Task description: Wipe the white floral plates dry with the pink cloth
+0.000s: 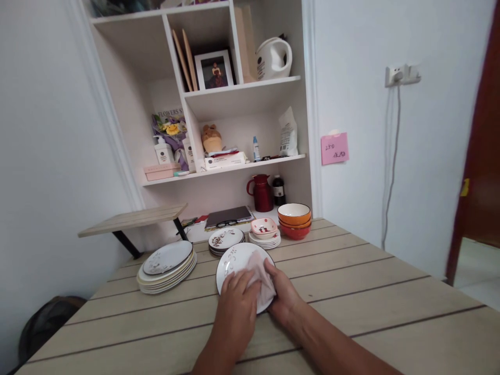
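A white shelf unit (pixel 242 96) stands behind the surface (pixel 351 284). Its higher compartments hold a framed picture (pixel 214 70) and a white watering can (pixel 267 60). Further down, a pump bottle (pixel 164 153) shows above a pink box (pixel 161 172), and a blue-capped bottle (pixel 256 150) stands left of a white bag (pixel 288 135). Beneath — a red jug (pixel 263 194) just beside a dark bottle (pixel 278 190), with a dark folder (pixel 229 216) lying to their left. On the right-hand wall hang a pink note (pixel 334 149) with handwriting and — farther right — a socket (pixel 395 76) with a cord (pixel 394 156) trailing down.

1 white plate (pixel 240 256) – dark-rimmed, small pattern at upper left – tilts toward the viewer; a crumpled pale-pink cloth (pixel 261 271) covers part of its right half.
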Action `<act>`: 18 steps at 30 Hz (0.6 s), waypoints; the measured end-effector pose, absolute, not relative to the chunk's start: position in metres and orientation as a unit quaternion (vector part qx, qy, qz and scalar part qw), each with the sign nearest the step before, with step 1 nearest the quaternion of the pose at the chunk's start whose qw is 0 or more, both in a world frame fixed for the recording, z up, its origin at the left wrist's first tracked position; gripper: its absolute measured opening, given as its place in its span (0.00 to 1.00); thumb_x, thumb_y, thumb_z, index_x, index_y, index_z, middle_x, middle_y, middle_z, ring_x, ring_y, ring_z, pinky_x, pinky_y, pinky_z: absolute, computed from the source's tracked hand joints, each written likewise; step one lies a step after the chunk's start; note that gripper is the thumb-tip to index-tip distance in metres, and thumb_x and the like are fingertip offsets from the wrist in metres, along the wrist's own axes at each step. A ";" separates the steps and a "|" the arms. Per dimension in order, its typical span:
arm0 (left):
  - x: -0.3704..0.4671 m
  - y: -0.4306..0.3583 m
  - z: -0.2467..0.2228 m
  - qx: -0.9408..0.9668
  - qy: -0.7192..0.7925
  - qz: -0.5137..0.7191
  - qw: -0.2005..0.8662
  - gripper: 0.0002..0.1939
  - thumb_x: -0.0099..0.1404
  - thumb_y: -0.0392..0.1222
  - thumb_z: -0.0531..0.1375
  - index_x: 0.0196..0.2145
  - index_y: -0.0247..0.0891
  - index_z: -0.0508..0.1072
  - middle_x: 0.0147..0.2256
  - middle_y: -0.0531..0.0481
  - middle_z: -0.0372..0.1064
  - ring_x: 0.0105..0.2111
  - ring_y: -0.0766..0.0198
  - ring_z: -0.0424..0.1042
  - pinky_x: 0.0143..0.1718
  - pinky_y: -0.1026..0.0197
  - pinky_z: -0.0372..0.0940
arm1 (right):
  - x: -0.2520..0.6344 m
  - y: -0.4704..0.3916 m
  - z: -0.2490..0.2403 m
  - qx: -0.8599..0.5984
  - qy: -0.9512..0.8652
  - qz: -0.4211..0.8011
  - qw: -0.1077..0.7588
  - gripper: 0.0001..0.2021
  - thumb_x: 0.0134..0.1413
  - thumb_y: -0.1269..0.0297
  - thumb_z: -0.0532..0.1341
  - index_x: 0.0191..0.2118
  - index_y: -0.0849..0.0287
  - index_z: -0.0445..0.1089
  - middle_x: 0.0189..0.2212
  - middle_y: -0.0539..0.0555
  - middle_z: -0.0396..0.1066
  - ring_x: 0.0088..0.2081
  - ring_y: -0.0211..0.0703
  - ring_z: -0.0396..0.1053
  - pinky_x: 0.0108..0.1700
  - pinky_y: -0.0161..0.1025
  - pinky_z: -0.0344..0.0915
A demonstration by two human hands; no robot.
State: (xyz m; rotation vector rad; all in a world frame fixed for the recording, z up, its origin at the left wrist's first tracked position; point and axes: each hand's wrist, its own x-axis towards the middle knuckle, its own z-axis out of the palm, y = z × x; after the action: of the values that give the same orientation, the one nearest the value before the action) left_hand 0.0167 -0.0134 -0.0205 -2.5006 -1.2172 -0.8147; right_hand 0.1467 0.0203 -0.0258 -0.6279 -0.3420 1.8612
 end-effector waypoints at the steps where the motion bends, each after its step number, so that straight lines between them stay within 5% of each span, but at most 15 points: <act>1: 0.018 -0.014 -0.020 -0.858 -0.418 -0.275 0.112 0.20 0.61 0.30 0.52 0.47 0.46 0.72 0.55 0.50 0.66 0.55 0.57 0.63 0.58 0.45 0.55 | 0.146 0.020 -0.025 -0.268 -0.148 0.783 0.542 0.22 0.58 0.54 0.55 0.46 0.70 0.70 0.32 0.62 0.78 0.35 0.47 0.76 0.44 0.43 0.69; 8: 0.009 -0.004 -0.021 -0.824 -0.480 -0.270 0.137 0.20 0.65 0.35 0.52 0.52 0.52 0.69 0.59 0.52 0.61 0.60 0.56 0.56 0.60 0.39 0.45 | 0.141 0.018 -0.024 -0.278 -0.161 0.780 0.537 0.21 0.57 0.54 0.56 0.47 0.68 0.71 0.33 0.61 0.78 0.34 0.47 0.76 0.43 0.43 0.69; 18: 0.001 0.001 -0.026 -0.785 -0.503 -0.315 0.175 0.17 0.64 0.33 0.51 0.45 0.44 0.74 0.51 0.46 0.69 0.52 0.55 0.65 0.57 0.41 0.54 | 0.143 0.020 -0.028 -0.285 -0.131 0.771 0.554 0.24 0.56 0.51 0.56 0.49 0.66 0.69 0.36 0.62 0.78 0.38 0.50 0.75 0.45 0.46 0.68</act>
State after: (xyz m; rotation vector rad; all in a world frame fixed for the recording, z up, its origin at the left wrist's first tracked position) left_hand 0.0006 0.0007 -0.0256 -2.2257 -1.4264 -0.8926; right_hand 0.1431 0.0195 -0.0280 -0.6727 -0.3091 1.8229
